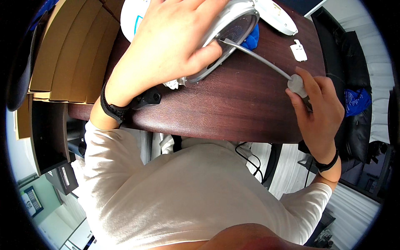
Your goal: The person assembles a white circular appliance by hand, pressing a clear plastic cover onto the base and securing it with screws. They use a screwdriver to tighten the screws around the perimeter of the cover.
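My left hand (177, 39) reaches across the top of an appliance with a silvery rounded rim and a dark round face (241, 28). Its thumb presses near the edge of that face, and the other fingers run past the upper border of the view. The appliance leans at a tilt on the table. In my right hand (320, 109) is a screwdriver (266, 63), its grey handle pinched between thumb and fingers. The long metal shaft slants up and left, and its tip meets the appliance's face beside my left thumb. The exact contact spot is too small to tell.
A white oval shell (278, 17) and a small white plastic piece (298, 51) lie on the dark wood table (233, 108). Blue material (252, 38) shows behind the appliance. Cardboard boxes (71, 50) stand at left; a black sofa (356, 75) is at right.
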The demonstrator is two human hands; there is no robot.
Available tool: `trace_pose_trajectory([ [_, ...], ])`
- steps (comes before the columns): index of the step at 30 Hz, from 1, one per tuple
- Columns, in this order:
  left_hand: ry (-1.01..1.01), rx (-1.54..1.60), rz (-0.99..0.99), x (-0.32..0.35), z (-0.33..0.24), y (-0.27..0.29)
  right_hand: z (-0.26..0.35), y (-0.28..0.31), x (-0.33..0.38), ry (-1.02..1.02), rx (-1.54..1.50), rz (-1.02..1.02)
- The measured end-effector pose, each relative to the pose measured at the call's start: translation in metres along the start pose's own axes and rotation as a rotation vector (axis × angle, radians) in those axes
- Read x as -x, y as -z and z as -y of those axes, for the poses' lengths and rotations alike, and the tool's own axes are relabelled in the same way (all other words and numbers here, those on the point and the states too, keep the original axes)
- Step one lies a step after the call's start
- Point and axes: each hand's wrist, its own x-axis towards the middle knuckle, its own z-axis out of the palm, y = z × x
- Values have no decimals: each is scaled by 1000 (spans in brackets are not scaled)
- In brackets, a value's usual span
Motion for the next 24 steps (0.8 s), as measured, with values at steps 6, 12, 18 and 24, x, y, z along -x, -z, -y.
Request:
trace_pose_trajectory([
  [6,-6,24,-25,1,-3,1,-1,3,2,15,21,-15],
  [12,-8,18,-28,0,-2,1,0,9,-4,67,172,-19],
  [18,-4,12,-29,2,-3,0,11,30,-9,107,436,78],
  [24,-9,18,-74,3,-2,-5,19,17,-7,-129,4,143],
])
